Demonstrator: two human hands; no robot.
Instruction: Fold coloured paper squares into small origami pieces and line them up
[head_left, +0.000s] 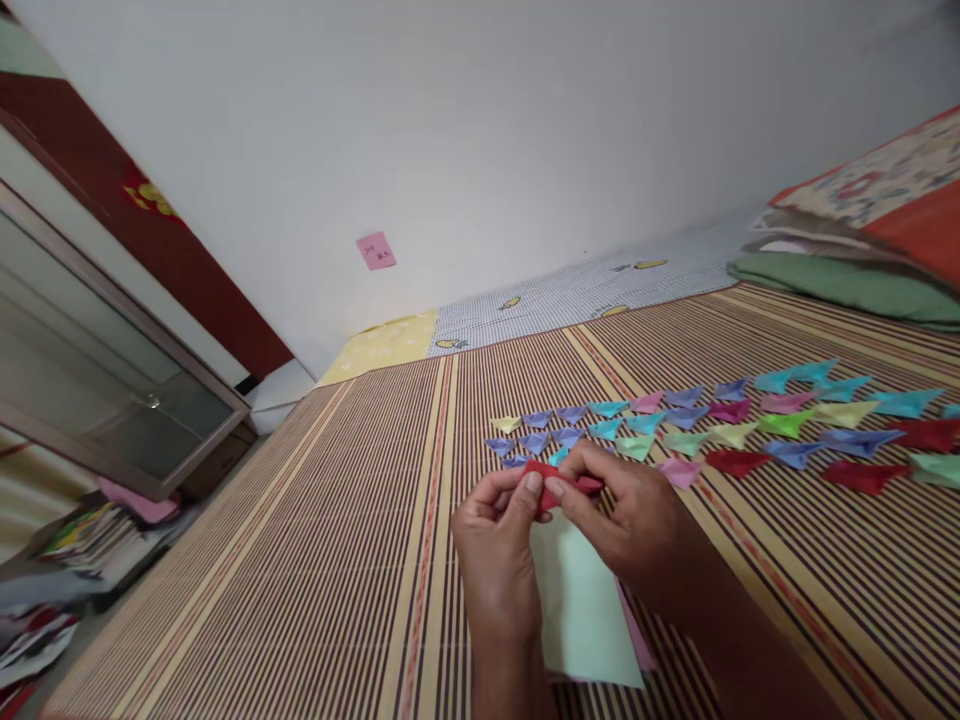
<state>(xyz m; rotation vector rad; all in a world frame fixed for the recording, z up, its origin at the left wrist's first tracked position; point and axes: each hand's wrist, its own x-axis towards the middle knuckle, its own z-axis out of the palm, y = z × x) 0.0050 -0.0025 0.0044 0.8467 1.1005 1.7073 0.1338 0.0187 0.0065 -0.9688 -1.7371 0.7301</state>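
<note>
A small folded red paper [553, 487] is pinched between both hands, above the near end of a paper stack. My left hand [501, 540] has its thumb and fingers closed on the red paper's left side. On its right side, my right hand [630, 505] grips it with thumb and forefinger. Beneath the hands lies a pale green sheet [585, 600], with a pink sheet [636, 630] showing under its right edge. Rows of small folded paper pieces [786, 424] in blue, pink, green, yellow and red lie beyond and to the right.
A striped mat [337, 540] covers the surface. Folded bedding [862, 270] is stacked at the back right. A pink note [376, 251] is on the wall. At the left are a glass-paned door [105, 350] and a pile of books [90, 540].
</note>
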